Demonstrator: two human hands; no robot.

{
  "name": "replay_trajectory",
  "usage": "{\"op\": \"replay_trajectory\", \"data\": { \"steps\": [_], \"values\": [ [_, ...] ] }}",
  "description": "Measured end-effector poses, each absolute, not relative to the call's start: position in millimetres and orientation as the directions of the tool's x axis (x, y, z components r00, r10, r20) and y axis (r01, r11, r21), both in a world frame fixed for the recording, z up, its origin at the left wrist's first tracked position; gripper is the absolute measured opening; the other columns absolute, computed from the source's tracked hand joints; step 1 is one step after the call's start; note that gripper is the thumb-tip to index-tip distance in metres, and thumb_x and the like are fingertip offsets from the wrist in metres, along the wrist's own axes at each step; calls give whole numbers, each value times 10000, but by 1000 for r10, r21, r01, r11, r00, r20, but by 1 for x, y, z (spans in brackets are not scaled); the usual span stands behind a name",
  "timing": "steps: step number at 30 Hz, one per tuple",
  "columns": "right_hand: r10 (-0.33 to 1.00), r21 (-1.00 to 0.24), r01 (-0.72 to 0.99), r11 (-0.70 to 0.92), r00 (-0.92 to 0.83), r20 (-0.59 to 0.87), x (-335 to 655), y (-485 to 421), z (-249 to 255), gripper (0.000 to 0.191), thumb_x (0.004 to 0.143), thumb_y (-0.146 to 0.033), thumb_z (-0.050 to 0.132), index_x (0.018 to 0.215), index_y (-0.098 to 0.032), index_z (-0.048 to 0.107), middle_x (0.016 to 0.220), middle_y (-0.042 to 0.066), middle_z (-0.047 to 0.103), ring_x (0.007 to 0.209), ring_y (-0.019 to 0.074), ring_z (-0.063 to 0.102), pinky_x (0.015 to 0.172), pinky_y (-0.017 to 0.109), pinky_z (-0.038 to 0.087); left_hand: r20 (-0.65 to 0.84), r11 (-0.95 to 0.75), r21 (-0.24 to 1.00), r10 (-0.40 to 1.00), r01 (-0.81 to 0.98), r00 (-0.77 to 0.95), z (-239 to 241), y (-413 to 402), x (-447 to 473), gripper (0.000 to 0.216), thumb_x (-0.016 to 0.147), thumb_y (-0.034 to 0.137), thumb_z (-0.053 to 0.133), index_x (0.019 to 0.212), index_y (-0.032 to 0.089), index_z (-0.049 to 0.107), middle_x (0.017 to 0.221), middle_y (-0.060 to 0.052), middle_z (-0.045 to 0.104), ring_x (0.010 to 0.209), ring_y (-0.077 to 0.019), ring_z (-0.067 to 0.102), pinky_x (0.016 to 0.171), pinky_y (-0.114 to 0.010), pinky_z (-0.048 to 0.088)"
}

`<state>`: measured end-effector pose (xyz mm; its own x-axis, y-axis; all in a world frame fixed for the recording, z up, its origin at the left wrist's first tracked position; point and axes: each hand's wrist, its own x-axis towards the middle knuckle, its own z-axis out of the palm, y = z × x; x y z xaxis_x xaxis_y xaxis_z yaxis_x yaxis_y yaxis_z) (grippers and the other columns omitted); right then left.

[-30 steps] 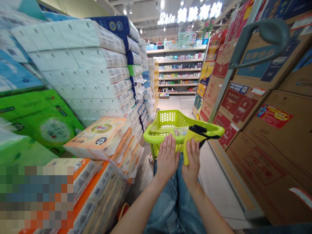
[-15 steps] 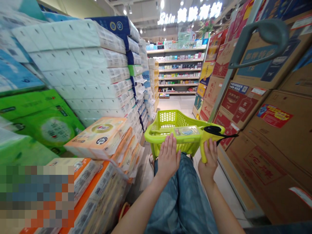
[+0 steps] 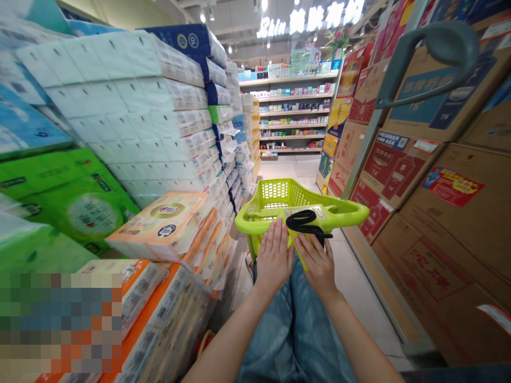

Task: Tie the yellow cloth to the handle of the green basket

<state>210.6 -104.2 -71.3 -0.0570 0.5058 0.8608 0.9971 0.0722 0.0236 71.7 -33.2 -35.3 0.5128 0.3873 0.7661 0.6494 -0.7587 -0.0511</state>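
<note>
A lime-green plastic shopping basket (image 3: 275,192) with perforated sides stands in front of my knees. My left hand (image 3: 275,255) lies flat against its near rim, fingers stretched out side by side. Close beside it, my right hand (image 3: 317,263) holds a yellow piece (image 3: 296,236) with a black coiled strap (image 3: 301,218) on top, over the near rim. Its fingers extend over the yellow piece, and the thumb is partly hidden. Behind the strap, a label plate (image 3: 321,210) is partly covered. The basket's long loop handle (image 3: 357,214) points right.
Stacked tissue packs (image 3: 175,122) rise on the left, with orange packs (image 3: 159,223) lower and nearer. Cardboard cartons (image 3: 447,234) line the right side, below a grey handle (image 3: 459,58). Shelves of small goods (image 3: 293,111) stand ahead beyond the tiled floor (image 3: 293,166).
My right hand has moved left along the basket with the yellow piece and black strap, from the handle's end to beside my left hand. My left hand has hardly moved.
</note>
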Motion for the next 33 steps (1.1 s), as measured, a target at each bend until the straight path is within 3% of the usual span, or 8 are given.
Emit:
{"op": "replay_trajectory", "data": {
  "steps": [3,9,12,14,19,23,26,33],
  "values": [
    [489,28,999,28,-38,871,237,-114,-78,676,868,-22,401,1498,-267,404,1405,64,603,1409,218,436,1220,535,229,766,-751,-47,397,659,506,-34,-35,74,647,991,320,430,1536,32,234,1560,-183,380,1489,-279,277,1162,-437,343],
    [286,-355,935,7,338,896,230,-111,-87,685,890,-55,338,1547,-245,301,1595,99,347,1494,300,258,1150,645,313,773,-756,-45,387,653,502,-36,-35,75,650,991,325,430,1536,33,232,1555,-193,384,1486,-280,286,1161,-445,345],
    [291,-445,895,30,418,861,200,-101,-85,679,908,-70,325,1562,-241,252,1616,91,296,1507,296,214,1153,656,300,776,-754,-43,387,655,497,-37,-34,74,644,991,324,426,1536,38,236,1555,-193,384,1483,-286,293,1163,-448,340],
    [337,-408,912,42,371,865,180,-95,-83,696,905,-59,337,1567,-247,231,1605,87,322,1510,281,209,1164,640,296,776,-753,-43,389,657,497,-37,-33,73,638,989,302,420,1537,37,232,1555,-194,385,1484,-288,289,1162,-450,343],
    [472,-137,984,117,66,879,171,-95,-79,749,850,14,345,1552,-241,288,1464,67,543,1482,216,302,1219,550,238,773,-749,-57,385,660,505,-39,-31,71,602,976,176,353,1543,33,208,1548,-177,406,1481,-258,300,1165,-432,339],
    [493,-11,997,74,-27,870,207,-105,-81,743,838,11,375,1535,-244,337,1397,64,610,1450,207,370,1231,521,212,771,-748,-62,385,661,508,-37,-32,71,616,982,253,418,1531,29,247,1554,-181,392,1491,-274,274,1170,-436,331],
    [429,-45,999,20,32,903,233,-112,-86,760,831,9,390,1544,-245,314,1454,80,554,1471,244,326,1204,553,265,764,-748,-59,393,661,512,-36,-33,72,620,982,277,444,1523,32,267,1559,-185,381,1497,-277,258,1167,-440,338],
    [350,-320,947,43,286,892,209,-106,-83,765,843,-2,334,1560,-257,259,1598,79,344,1502,292,237,1163,617,307,777,-746,-46,392,664,493,-38,-32,75,601,982,272,438,1513,30,292,1552,-196,390,1491,-285,269,1165,-442,337]
  ]
}}
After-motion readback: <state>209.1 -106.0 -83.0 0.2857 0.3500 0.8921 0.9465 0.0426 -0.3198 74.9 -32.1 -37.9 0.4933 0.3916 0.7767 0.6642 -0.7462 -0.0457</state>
